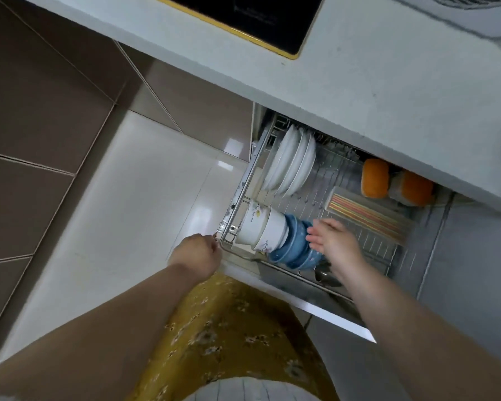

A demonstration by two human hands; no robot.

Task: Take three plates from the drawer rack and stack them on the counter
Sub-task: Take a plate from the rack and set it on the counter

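No plate is taken yet: the white plates (289,162) stand upright at the back of the pulled-out rack (368,235), and the counter (373,76) holds none. The left hand (198,254) is clenched at the drawer's corner; the right hand (331,238) hovers released above the bowls (275,237). Next, I judge, it must reach past them to the plates.

Two bare forearms reach forward from the lower edge. The left hand (197,253), toward eleven o'clock, is curled into a loose fist. The right hand (331,238), toward one o'clock, is spread flat, fingers pointing left.
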